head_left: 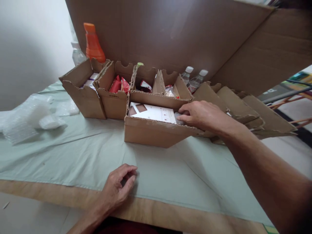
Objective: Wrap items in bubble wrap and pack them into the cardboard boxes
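Observation:
My right hand (201,115) reaches into the right end of a low cardboard bin (149,131). Its thumb and fingers close on a small clear, greyish plastic item (179,118), mostly hidden by the fingers; its kind I cannot make out. Beside that item, inside the bin, lies a white box (152,112) with brown diamond shapes. My left hand (120,187) rests on the green cloth (156,169) near the table's front edge. Its fingers are loosely curled, the thumb apart from them, with nothing held.
Behind stand several cardboard bins (113,105) holding red packets (115,84) and other packages. An orange bottle (94,44) and clear bottles (200,79) are behind them. Bubble wrap (29,115) lies at left. More cardboard bins (236,104) lean at right, before a tall cardboard panel (158,35).

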A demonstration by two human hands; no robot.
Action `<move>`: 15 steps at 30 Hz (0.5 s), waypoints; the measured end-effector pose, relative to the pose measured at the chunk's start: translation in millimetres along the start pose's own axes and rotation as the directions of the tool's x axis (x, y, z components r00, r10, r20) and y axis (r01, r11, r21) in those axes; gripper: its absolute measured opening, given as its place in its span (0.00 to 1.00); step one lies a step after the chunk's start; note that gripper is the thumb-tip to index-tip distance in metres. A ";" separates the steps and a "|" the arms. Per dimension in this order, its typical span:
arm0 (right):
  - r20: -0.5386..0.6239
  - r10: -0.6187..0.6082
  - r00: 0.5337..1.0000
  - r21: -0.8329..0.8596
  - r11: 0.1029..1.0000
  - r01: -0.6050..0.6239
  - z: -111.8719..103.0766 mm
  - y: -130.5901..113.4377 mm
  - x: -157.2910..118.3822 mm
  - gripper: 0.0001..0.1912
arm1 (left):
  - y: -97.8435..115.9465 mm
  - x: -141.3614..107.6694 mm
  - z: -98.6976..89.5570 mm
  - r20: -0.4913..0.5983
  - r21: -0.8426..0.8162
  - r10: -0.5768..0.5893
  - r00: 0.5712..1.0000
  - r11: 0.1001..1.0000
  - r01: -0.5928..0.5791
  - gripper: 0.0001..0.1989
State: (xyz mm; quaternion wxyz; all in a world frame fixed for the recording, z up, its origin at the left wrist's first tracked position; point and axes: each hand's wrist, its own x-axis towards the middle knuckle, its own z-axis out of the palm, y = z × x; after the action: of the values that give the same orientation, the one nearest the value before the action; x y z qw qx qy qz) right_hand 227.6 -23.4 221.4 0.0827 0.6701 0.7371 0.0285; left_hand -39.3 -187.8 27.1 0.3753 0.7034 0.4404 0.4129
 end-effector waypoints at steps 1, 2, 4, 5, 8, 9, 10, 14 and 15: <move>-0.062 0.022 0.998 0.043 0.999 -0.020 -1.1 3.8 -7.7 0.09 | 1.3 -0.8 -2.5 -0.008 -0.005 -0.006 1.000 1.000 0.006 0.09; -0.133 0.050 0.990 0.101 0.994 -0.036 -1.8 8.6 -18.6 0.09 | 3.0 -1.6 -6.4 -0.019 -0.008 -0.013 1.000 1.000 0.013 0.09; -0.290 0.121 0.949 0.266 0.963 -0.042 0.1 20.9 -48.0 0.11 | 6.6 -1.8 -18.9 -0.054 0.001 -0.032 0.998 0.999 0.032 0.08; -0.366 0.179 0.913 0.357 0.933 -0.039 3.9 27.9 -64.4 0.12 | 8.2 -0.5 -26.7 -0.078 0.013 -0.047 0.996 0.999 0.048 0.08; -0.473 0.363 0.802 0.591 0.807 -0.017 30.0 46.7 -104.7 0.14 | 10.1 14.0 -50.0 -0.180 0.031 -0.148 0.973 0.987 0.156 0.10; -0.456 0.389 0.800 0.642 0.767 -0.007 43.0 49.7 -111.3 0.16 | 9.4 23.3 -55.5 -0.219 0.017 -0.179 0.959 0.982 0.187 0.14; -0.425 0.383 0.820 0.679 0.734 0.008 57.1 49.8 -113.6 0.18 | 8.1 34.7 -59.2 -0.254 -0.003 -0.192 0.948 0.980 0.198 0.19; -0.301 0.226 0.927 0.783 0.613 0.105 107.2 22.1 -87.9 0.36 | 1.2 92.0 -54.2 -0.228 -0.103 -0.139 0.964 0.988 0.118 0.38; -0.295 0.200 0.934 0.810 0.571 0.133 115.0 12.1 -78.0 0.37 | 0.7 104.8 -48.4 -0.189 -0.135 -0.138 0.972 0.984 0.114 0.38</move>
State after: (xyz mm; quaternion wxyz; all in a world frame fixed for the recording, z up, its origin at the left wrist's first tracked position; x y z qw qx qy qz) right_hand 264.8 -107.6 116.5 -0.3716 0.6287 0.6549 -0.1942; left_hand -54.8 -82.6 72.2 0.3980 0.6050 0.4928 0.4823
